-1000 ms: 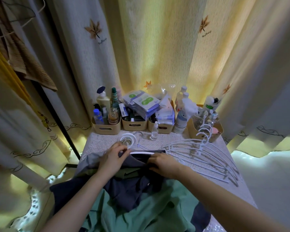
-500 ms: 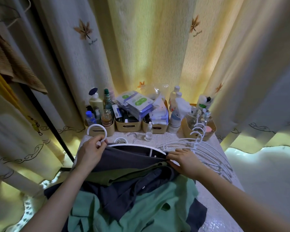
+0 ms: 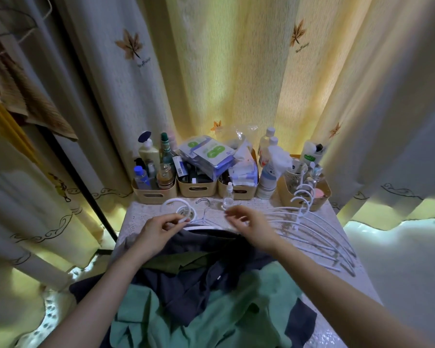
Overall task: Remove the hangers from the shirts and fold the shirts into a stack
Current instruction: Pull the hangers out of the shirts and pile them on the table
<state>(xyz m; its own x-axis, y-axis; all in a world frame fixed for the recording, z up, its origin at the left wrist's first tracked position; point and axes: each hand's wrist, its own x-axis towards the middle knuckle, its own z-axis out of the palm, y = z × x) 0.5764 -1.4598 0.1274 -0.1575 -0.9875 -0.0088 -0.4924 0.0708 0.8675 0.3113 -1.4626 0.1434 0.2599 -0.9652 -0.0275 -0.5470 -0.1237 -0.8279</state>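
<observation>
Leaf-printed curtains (image 3: 224, 71) hang behind a lace-covered tabletop (image 3: 142, 213) with baskets of bottles (image 3: 194, 189) along its far edge and a pile of bare white hangers (image 3: 312, 229) on its right side. Nearer the person lies a heap of shirts, with a dark navy shirt (image 3: 199, 247) over an olive one (image 3: 166, 262) and a mint-green one (image 3: 236, 310), and a white hanger (image 3: 204, 227) sits in the navy collar. The left hand (image 3: 156, 234) pinches that hanger's hook between its fingers, while the right hand (image 3: 251, 227) hovers just above the collar, fingers loosely spread and holding nothing.
</observation>
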